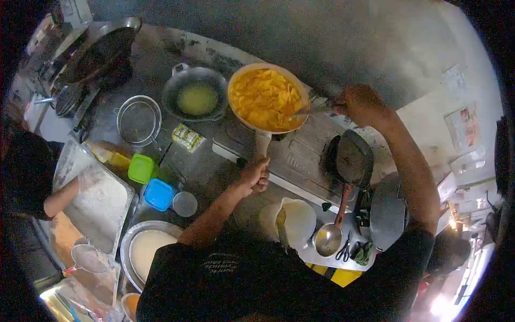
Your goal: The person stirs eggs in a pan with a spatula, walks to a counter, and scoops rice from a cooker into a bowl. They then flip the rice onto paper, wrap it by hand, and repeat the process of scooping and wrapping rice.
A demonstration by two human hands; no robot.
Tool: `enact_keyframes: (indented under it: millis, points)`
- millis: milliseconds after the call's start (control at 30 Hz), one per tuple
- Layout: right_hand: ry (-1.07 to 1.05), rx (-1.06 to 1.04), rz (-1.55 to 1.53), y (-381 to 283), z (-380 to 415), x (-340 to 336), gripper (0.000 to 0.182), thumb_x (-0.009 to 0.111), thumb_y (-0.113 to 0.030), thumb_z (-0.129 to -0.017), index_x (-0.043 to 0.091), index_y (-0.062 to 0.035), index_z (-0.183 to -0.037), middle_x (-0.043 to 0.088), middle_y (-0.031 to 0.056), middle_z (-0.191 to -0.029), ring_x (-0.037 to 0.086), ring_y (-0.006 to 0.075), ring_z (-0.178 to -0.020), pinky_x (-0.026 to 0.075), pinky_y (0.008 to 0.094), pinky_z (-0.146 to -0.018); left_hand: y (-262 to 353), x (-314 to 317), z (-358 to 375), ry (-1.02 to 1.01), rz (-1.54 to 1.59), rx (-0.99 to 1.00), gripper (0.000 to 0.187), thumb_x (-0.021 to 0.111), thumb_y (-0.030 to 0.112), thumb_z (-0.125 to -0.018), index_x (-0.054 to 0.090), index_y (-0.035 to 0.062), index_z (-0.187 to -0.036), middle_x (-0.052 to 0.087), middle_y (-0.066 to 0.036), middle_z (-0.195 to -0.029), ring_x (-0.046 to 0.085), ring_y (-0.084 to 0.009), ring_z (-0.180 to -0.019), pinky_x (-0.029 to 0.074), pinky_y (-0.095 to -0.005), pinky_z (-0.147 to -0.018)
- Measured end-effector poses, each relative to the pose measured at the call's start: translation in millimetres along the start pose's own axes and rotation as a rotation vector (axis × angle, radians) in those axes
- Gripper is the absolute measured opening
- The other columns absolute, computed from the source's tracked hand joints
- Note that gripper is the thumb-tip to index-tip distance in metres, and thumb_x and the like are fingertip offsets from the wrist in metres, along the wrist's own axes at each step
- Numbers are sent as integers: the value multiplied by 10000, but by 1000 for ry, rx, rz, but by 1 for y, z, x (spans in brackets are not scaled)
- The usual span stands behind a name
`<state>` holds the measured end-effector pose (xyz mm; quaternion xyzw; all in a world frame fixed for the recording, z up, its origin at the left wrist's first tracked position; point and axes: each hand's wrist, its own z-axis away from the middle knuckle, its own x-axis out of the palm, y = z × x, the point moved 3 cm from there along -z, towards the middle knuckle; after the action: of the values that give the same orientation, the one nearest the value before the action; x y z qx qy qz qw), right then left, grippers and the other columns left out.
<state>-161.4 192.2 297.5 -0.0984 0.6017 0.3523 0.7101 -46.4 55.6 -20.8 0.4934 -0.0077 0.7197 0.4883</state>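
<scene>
A pan (263, 65) with a pale rim sits over the stove (295, 150), filled with orange-yellow food in soft pieces that looks like scrambled egg (265, 96). My left hand (254, 178) is wrapped round the pan's light-coloured handle (262, 142), which points toward me. At the pan's right side, my right hand (365, 106) is closed round the end of a metal spatula (311, 112). The blade reaches over the rim into the food. Just left of the pan stands a dark wok (171, 88) with yellowish liquid in its bottom.
A strainer (139, 121), a yellow packet (188, 138) and lidded containers (158, 194) lie to the left. Beyond them another person's hand (86, 180) is over a tray of white powder (107, 214). A square pan (354, 158), white pitcher (298, 220) and small saucepan (328, 240) stand right.
</scene>
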Motion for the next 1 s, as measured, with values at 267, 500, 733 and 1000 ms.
enact_keyframes:
  millis: [267, 500, 733, 1000]
  points:
    - [-128, 221, 40, 3, -40, 126, 191, 525, -115, -855, 669, 0, -905, 657, 216, -874, 656, 339, -818, 527, 443, -721, -24, 12, -19, 33, 93, 25, 338, 575, 464, -869, 351, 212, -840, 259, 71, -562, 292, -82, -448, 280, -254, -414]
    - [236, 119, 205, 42, -87, 173, 205, 519, -83, -834, 662, -62, -979, 659, 185, -878, 656, 329, -822, 533, 442, -732, -20, 11, -15, -9, 92, 44, 332, 568, 449, -884, 343, 206, -851, 284, 56, -576, 310, -86, -457, 327, -271, -426]
    - [51, 81, 230, 14, -29, 31, 180, 537, -185, -856, 655, -64, -917, 639, 189, -817, 638, 364, -784, 507, 475, -701, -12, 9, -11, -1, 85, -65, 319, 518, 428, -918, 337, 169, -872, 326, 34, -600, 353, -106, -476, 349, -288, -426]
    - [-101, 2, 84, -48, -7, 61, 218, 510, -246, -894, 638, -72, -928, 641, 173, -774, 642, 361, -759, 510, 474, -688, -16, 4, -17, 25, 67, -40, 378, 583, 500, -860, 390, 177, -830, 327, 52, -568, 368, -93, -454, 362, -275, -406]
